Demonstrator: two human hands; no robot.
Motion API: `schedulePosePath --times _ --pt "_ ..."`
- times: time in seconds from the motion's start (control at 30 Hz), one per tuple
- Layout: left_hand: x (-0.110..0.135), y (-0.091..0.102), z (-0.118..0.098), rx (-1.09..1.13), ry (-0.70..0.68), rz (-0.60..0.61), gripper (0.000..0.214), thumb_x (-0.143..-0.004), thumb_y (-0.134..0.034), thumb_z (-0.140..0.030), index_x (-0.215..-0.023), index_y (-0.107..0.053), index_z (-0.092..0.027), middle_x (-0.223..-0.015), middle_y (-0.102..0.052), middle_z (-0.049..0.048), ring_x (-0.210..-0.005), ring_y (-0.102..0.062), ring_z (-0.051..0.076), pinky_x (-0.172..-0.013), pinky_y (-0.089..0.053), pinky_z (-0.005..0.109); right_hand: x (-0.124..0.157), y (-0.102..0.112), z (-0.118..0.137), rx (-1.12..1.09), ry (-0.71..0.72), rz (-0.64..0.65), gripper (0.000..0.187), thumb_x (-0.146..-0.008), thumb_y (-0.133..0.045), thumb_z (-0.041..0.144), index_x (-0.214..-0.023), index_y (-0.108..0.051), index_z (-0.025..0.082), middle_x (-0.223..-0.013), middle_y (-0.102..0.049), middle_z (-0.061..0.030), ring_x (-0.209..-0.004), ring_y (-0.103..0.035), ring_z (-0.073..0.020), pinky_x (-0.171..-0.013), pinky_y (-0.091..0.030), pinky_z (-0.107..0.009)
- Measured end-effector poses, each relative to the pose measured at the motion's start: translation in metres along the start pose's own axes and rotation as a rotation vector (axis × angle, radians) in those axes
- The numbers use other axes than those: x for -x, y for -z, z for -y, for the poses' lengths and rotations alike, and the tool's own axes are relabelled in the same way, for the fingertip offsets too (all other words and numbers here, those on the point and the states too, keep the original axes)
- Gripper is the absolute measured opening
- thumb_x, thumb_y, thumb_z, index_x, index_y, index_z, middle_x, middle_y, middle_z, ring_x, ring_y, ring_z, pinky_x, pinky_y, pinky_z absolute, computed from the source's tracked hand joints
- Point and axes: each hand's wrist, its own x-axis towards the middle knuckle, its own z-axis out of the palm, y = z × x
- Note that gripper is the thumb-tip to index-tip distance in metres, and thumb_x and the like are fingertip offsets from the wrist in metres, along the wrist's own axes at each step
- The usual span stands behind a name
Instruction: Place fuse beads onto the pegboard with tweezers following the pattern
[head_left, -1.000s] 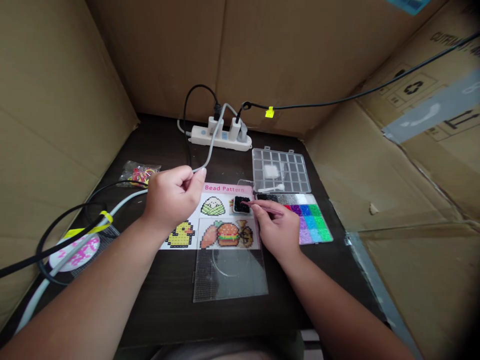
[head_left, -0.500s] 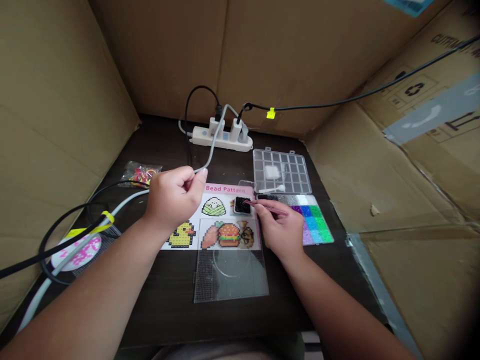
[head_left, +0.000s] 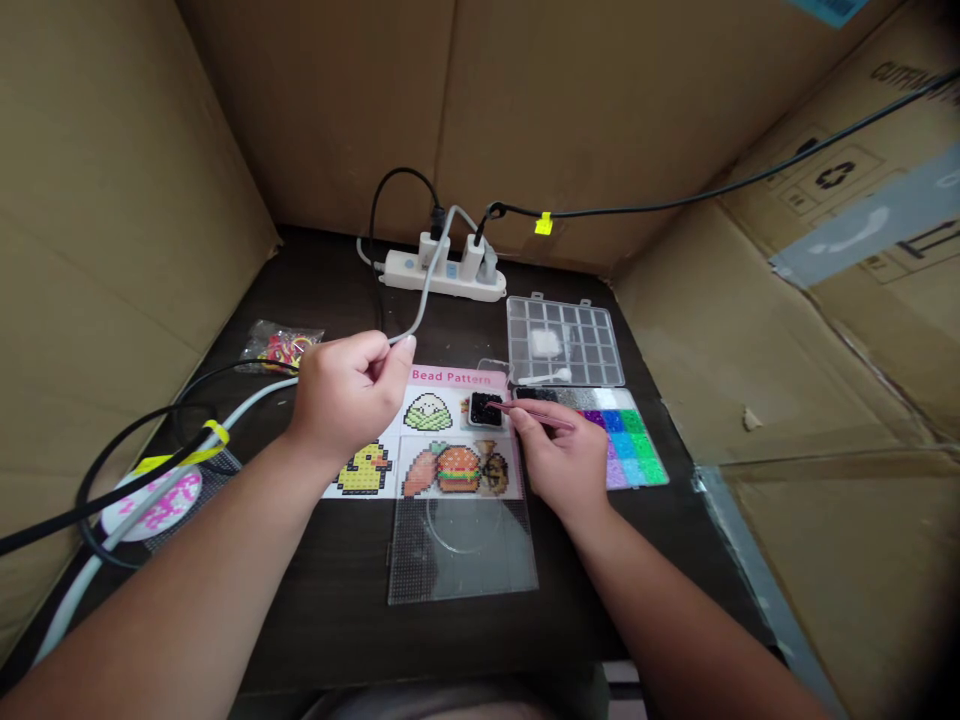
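My right hand [head_left: 564,458] pinches a pair of pink tweezers [head_left: 546,416]. Their tips reach into a small white tray of black beads [head_left: 487,408] lying on the printed bead pattern sheet [head_left: 454,378]. My left hand [head_left: 351,390] is closed in a fist above the sheet's left part, thumb against the index finger. A grey cable [head_left: 422,312] runs up to that fist and comes out on its far side; I cannot tell whether it is gripped or passes behind. A clear pegboard [head_left: 469,570] overlaps the sheet's lower part, with the carrot and burger pictures showing through.
Right of the sheet stands an open bead case [head_left: 634,450] with coloured beads; its clear lid [head_left: 592,345] holds a white spoon [head_left: 551,376]. A power strip [head_left: 444,276] sits behind. At left are a bag of bands [head_left: 281,345], pink-white beads [head_left: 161,505] and looped black cables [head_left: 94,500]. Cardboard walls [head_left: 337,120] surround the table.
The camera view has shifted very slightly. Both hands, the tweezers and the tray of black beads keep their places.
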Motion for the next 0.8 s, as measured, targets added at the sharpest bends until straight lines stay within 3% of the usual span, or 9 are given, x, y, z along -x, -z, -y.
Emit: schedulePosePath --times 0.8 --pt "-0.001 -0.001 0.001 0.003 -0.004 0.004 0.044 -0.072 -0.062 -0.022 -0.044 -0.029 -0.016 -0.041 -0.023 -0.0057 -0.041 -0.024 0.006 -0.042 -0.021 0.025 0.002 0.016 0.000 -0.104 -0.078 -0.050 0.015 -0.074 -0.067 0.032 -0.080 -0.072 0.018 -0.081 -0.073 -0.0061 -0.075 -0.070 -0.0202 -0.070 -0.057 -0.033"
